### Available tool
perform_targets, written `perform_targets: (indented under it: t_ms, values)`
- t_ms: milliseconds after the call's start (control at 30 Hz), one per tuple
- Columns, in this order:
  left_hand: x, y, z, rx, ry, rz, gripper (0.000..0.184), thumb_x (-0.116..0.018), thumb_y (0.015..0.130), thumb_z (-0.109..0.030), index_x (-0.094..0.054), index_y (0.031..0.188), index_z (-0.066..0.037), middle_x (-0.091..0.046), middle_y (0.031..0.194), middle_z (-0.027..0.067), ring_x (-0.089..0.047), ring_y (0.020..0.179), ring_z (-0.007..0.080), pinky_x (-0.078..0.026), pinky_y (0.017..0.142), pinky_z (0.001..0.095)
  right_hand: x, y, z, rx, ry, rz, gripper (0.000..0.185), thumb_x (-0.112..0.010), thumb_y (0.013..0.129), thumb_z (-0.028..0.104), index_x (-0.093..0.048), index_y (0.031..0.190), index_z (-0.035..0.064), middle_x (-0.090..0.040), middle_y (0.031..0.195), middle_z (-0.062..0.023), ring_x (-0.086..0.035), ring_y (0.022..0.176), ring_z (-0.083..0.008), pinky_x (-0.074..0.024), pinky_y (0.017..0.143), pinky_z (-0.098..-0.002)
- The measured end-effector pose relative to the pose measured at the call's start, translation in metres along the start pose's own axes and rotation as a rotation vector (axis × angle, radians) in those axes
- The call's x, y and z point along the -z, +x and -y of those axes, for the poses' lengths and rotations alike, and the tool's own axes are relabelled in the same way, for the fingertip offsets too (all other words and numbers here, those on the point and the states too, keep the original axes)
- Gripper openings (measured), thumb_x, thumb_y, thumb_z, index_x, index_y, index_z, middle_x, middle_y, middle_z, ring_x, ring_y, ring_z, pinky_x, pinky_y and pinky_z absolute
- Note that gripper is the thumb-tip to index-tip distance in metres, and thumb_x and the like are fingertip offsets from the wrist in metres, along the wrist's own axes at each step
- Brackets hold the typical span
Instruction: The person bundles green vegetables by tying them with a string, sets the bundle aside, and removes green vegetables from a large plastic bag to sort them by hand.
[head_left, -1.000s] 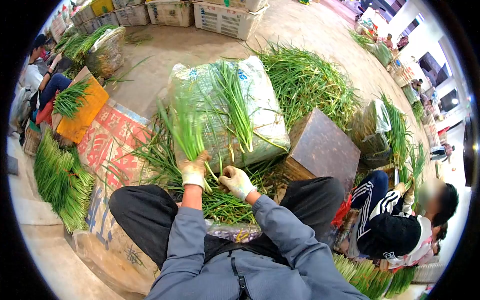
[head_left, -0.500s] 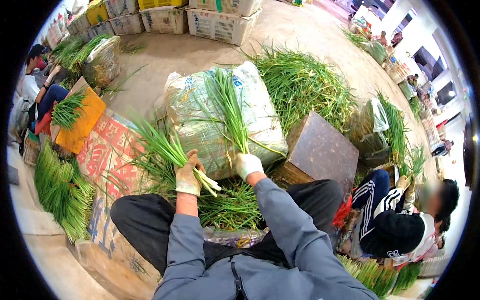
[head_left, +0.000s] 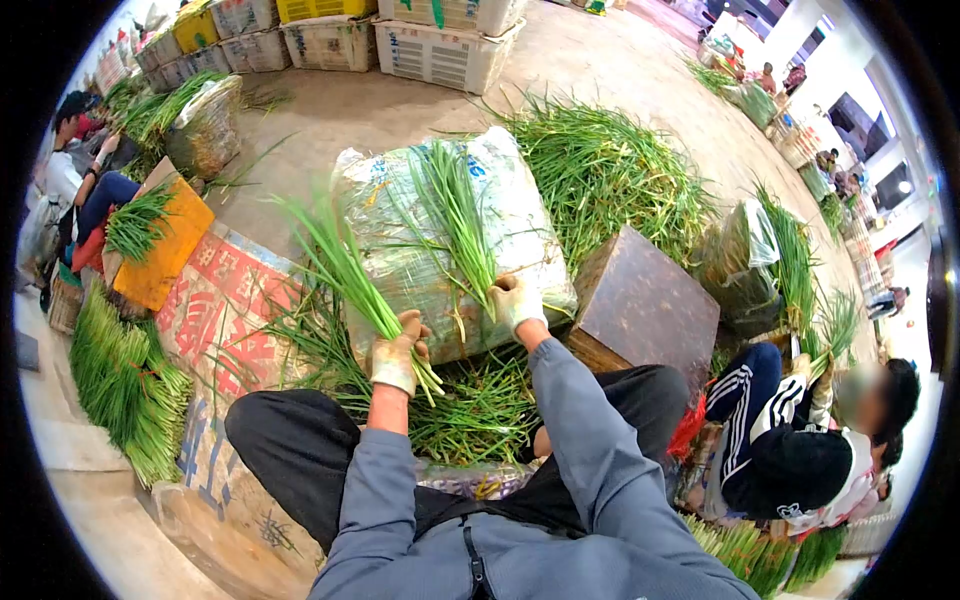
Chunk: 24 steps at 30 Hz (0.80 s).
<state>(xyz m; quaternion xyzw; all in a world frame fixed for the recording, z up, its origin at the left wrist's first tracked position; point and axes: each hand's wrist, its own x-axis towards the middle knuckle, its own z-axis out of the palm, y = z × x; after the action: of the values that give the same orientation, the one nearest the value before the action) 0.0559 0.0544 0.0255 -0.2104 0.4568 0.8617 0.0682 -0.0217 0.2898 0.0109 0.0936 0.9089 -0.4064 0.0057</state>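
Observation:
My left hand [head_left: 398,352], in a soiled pale glove, is closed around a bunch of green chives [head_left: 358,285]. Their leaves point up and left, and the white stem ends stick out below my fist. A second bunch of chives [head_left: 452,205] lies on top of a large plastic-wrapped bale [head_left: 385,230] in front of me. At that bunch's lower stem ends, my right hand [head_left: 515,300], also gloved, has its fingers curled in a pinch on the stems. Loose chives [head_left: 465,415] are heaped between my legs, below both hands.
Right of the bale are a big chive pile [head_left: 610,180] and a brown box [head_left: 645,310]. Tied bunches [head_left: 125,385] lie at left beside printed cardboard [head_left: 225,310]. Co-workers sit left and right [head_left: 800,455]. Crates [head_left: 440,55] stand at the back.
My left hand has moved slightly right with its bunch, which now stands more upright. My right hand has shifted up and right, its fingers turned toward the stem ends.

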Motion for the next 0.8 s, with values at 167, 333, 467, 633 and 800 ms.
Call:
perform_targets:
  t_ms: [167,333,467,633,800]
  values:
    - [-0.01,0.002,0.014,0.017,0.201,-0.016,0.042,-0.078,0.085,-0.034,-0.067,0.109,-0.001,-0.068,0.082,0.0094,-0.057,0.052,0.0132,-0.048,0.047,0.0292,-0.012,-0.067,0.039,0.128,0.361,0.029,0.019,-0.071,0.086,0.014,-0.07,0.096,-0.002,-0.073,0.087,-0.0107,-0.066,0.08,-0.0152,-0.0527,0.075,-0.0275]
    - [-0.003,0.015,0.033,0.135,0.214,-0.118,0.036,-0.082,0.082,-0.032,-0.07,0.093,-0.001,-0.064,0.067,0.0065,-0.053,0.048,0.0178,-0.042,0.045,0.0334,-0.028,-0.121,0.044,0.194,0.324,0.132,0.022,-0.073,0.084,0.017,-0.068,0.098,-0.0003,-0.071,0.088,-0.0109,-0.066,0.077,-0.0182,-0.0533,0.075,-0.0298]
    - [0.0,0.013,0.013,0.074,0.138,-0.245,0.022,-0.078,0.086,-0.023,-0.072,0.084,-0.002,-0.063,0.059,0.0061,-0.05,0.041,0.0149,-0.039,0.039,0.0309,-0.019,-0.138,0.021,-0.131,0.437,0.465,0.024,-0.072,0.084,0.022,-0.068,0.095,0.0007,-0.071,0.086,-0.0113,-0.067,0.08,-0.0181,-0.0532,0.073,-0.0305]
    - [0.02,0.02,-0.011,-0.099,-0.256,-0.222,0.018,-0.077,0.083,-0.008,-0.064,0.095,-0.005,-0.07,0.082,0.0086,-0.053,0.047,0.0122,-0.043,0.041,0.0253,0.006,-0.116,0.007,0.15,-0.812,0.993,0.037,-0.069,0.078,0.037,-0.075,0.101,0.0087,-0.073,0.095,-0.0161,-0.069,0.089,-0.034,-0.0528,0.081,-0.0425]
    - [0.025,0.019,-0.003,-0.158,-0.22,-0.052,0.052,-0.079,0.072,0.002,-0.054,0.117,-0.006,-0.068,0.091,0.0115,-0.059,0.055,0.0174,-0.049,0.045,0.0281,0.006,-0.031,0.023,0.002,-0.251,-0.01,0.036,-0.07,0.083,0.033,-0.068,0.102,0.0029,-0.071,0.095,-0.0197,-0.067,0.093,-0.0369,-0.0521,0.083,-0.0424]
